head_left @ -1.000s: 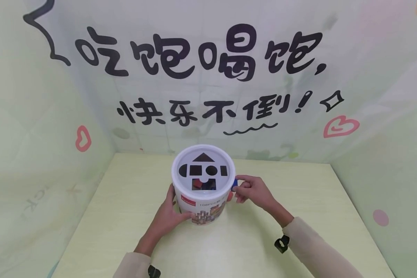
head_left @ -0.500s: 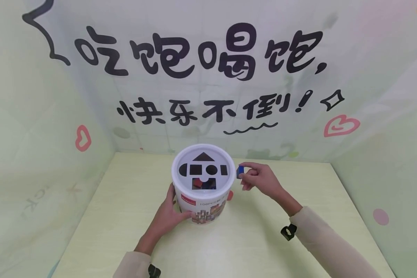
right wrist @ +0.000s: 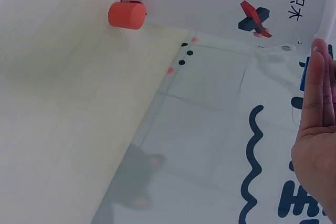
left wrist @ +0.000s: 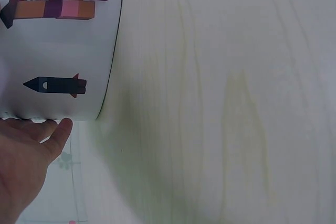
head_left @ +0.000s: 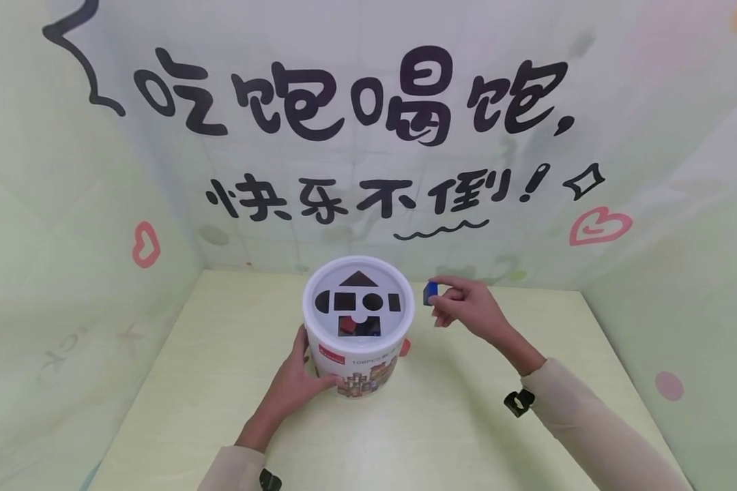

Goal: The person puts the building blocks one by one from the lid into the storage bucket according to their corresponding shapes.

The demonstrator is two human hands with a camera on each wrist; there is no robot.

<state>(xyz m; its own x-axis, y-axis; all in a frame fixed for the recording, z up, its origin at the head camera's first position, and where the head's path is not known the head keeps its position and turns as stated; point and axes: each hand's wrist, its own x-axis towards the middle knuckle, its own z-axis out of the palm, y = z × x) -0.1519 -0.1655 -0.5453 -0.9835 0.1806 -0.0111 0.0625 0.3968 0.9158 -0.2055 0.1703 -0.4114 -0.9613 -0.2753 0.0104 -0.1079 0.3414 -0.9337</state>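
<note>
A white block bucket (head_left: 322, 375) with a printed picture of blocks stands upright on the table. Its white lid (head_left: 327, 327) has several shaped holes, including a triangle, a square and a circle. Through the front hole a red block (head_left: 347, 324) shows inside. My left hand (head_left: 295, 382) grips the bucket's left side, thumb across the front. To the right of the rim, my right hand (head_left: 467, 305) pinches a small blue block (head_left: 430, 293) between thumb and index finger, raised above the table. Only a sliver of that block shows beside the fingers in the right wrist view.
A red cylinder block (right wrist: 127, 15) lies on the table (head_left: 497, 409) against the bucket's right side. Behind the table rises a printed backdrop (head_left: 344, 157) with large black characters, and side panels stand left and right.
My right hand has moved up and to the right with the blue block, from beside the bucket's wall to beside and apart from its rim. The left hand and bucket stay put.
</note>
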